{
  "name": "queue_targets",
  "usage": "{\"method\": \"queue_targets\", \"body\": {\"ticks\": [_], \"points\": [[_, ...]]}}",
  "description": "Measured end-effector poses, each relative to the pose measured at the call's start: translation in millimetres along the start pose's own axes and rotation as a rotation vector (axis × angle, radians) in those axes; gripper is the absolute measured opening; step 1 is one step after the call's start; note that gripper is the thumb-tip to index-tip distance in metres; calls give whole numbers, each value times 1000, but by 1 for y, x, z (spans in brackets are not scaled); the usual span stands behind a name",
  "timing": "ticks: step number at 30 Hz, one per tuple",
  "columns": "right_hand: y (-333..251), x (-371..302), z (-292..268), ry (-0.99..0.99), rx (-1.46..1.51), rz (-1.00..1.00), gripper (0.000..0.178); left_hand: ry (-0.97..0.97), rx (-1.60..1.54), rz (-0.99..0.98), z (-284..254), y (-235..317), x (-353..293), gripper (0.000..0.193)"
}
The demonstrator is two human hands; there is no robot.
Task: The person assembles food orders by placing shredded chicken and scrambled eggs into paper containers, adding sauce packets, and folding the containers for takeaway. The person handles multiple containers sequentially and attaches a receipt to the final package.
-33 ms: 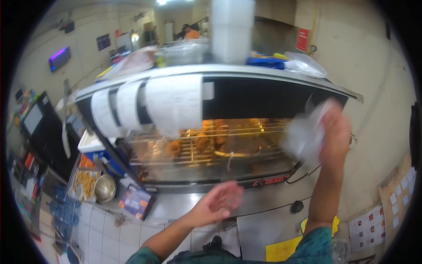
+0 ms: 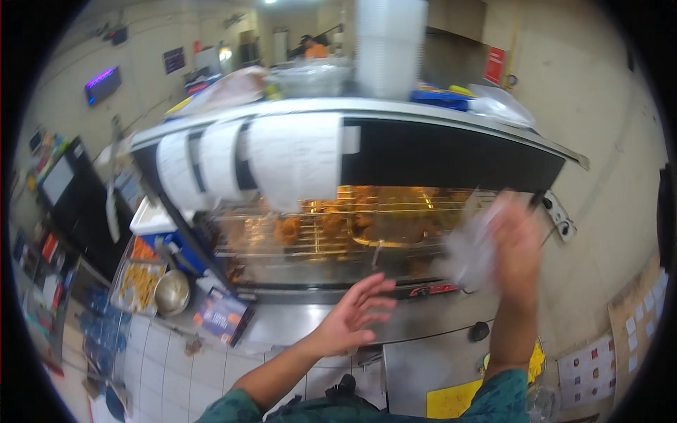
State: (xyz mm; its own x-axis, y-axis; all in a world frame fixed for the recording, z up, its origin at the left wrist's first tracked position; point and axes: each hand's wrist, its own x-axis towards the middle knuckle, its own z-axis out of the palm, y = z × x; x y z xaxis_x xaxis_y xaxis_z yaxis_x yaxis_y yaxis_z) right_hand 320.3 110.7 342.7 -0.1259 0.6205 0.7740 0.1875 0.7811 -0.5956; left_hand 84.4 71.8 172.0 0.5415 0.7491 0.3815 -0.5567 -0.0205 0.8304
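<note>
My right hand [image 2: 517, 236] is raised before the right end of a glass-fronted food warmer [image 2: 444, 151]. It is closed on a clear plastic bag [image 2: 467, 250], which hangs thin and crumpled to its left; both are smeared by motion. Lower down, near the middle, my left hand [image 2: 355, 314] holds nothing, its fingers spread and the palm turned to the right. Behind the glass, browned fried pieces [image 2: 331, 223] lie on lit wire racks. White paper slips [image 2: 296, 155] hang over the warmer's upper left front.
On top of the warmer stand stacked clear plastic tubs [image 2: 389, 53] and a bag [image 2: 501, 106]. To the left are a steel bowl [image 2: 171, 292], a tray of yellow pieces [image 2: 137, 285], a dark printed box [image 2: 222, 317] and a blue cooler [image 2: 176, 236]. A person [image 2: 315, 48] is far back.
My right hand has come down and a little left with the plastic bag. My left hand's fingers have spread wider. The whole view has shifted slightly.
</note>
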Motion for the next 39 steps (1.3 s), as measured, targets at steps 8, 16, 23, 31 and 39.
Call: {"method": "queue_targets", "body": {"ticks": [8,16,23,31,39], "points": [[31,-190,162,156,20,476,26,155,530,-108,-43,-31,-118,42],[-27,-305,307,191,309,846,30,362,-468,-352,-69,-21,-321,49],[-20,-359,379,-44,-34,700,29,262,355,-799,-53,15,-395,37],[-65,-381,418,-274,189,1026,22,691,476,-230,-69,30,-457,32],[-61,-366,452,-110,261,802,25,978,-174,-253,-66,2,-470,26]]}}
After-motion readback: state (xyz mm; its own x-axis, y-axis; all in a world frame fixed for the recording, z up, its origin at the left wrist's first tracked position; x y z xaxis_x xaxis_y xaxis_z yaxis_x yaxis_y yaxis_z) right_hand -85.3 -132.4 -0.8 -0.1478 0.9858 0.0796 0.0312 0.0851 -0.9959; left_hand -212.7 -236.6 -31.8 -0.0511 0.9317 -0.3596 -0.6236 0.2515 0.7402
